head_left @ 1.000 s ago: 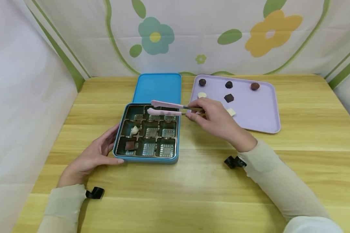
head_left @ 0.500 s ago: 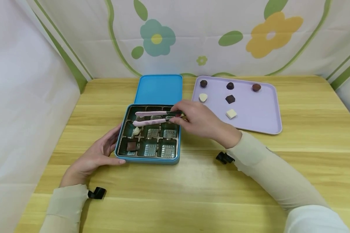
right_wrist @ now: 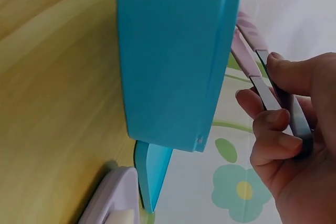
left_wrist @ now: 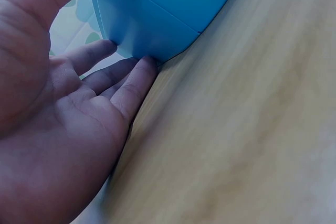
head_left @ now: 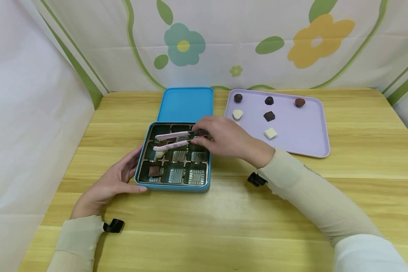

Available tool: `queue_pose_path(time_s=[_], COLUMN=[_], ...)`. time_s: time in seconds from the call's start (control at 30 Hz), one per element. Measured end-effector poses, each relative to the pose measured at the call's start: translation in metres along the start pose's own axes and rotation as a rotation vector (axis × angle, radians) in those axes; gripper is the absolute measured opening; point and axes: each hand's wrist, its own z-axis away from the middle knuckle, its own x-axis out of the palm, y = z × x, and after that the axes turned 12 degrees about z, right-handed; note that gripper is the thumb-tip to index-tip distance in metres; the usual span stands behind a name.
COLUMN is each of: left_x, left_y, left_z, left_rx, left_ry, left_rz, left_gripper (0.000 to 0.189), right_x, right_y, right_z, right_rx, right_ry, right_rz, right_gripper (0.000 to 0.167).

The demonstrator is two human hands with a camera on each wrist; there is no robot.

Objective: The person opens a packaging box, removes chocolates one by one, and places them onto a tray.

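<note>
My right hand [head_left: 221,138] grips a pair of tongs [head_left: 171,145] with pink tips and metal arms, in the head and right wrist views. The tips stand apart over the left compartments of a blue tin [head_left: 173,188], with nothing visible between them. Inside the tin, a dark nine-part insert holds a white chocolate [head_left: 159,155] at middle left, partly covered by the lower tip, and a square brown chocolate [head_left: 154,171] at front left. My left hand [head_left: 110,181] rests at the tin's left side, thumb along the front edge. In the left wrist view its fingertips [left_wrist: 144,69] touch the wall.
Behind the tin lies its blue lid [head_left: 186,104]. A lilac tray [head_left: 299,132] to the right carries several dark, brown and white chocolates, including a white square [head_left: 270,133] and a dark angular one [head_left: 269,116]. A flower-printed cloth [head_left: 224,45] hangs behind the wooden table.
My right hand has moved left with the tongs, bringing their tips from the tin's back middle over the left compartments and lower toward the white chocolate. My left hand keeps its place.
</note>
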Motion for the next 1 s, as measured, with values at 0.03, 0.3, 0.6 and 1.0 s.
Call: queue_pose_path(time_s=[0.03, 0.3, 0.6, 1.0], left_x=[0.0, 0.001, 0.001, 0.0], left_y=[0.0, 0.0, 0.0, 0.001], left_z=[0.0, 0.0, 0.001, 0.001], left_rx=[0.0, -0.006, -0.005, -0.001], left_ry=[0.0, 0.0, 0.001, 0.002], left_rz=[-0.004, 0.0, -0.001, -0.001], left_gripper=[0.12, 0.12, 0.12, 0.12], right_x=[0.0, 0.008, 0.013, 0.002], right_y=[0.001, 0.008, 0.005, -0.015], right_z=[-0.001, -0.003, -0.005, -0.02], right_rx=[0.005, 0.04, 0.077, 0.001], right_ry=[0.002, 0.054, 0.064, 0.052], right_rz=[-0.023, -0.234, -0.386, -0.172], right_gripper=[0.032, 0.024, 0.02, 0.021])
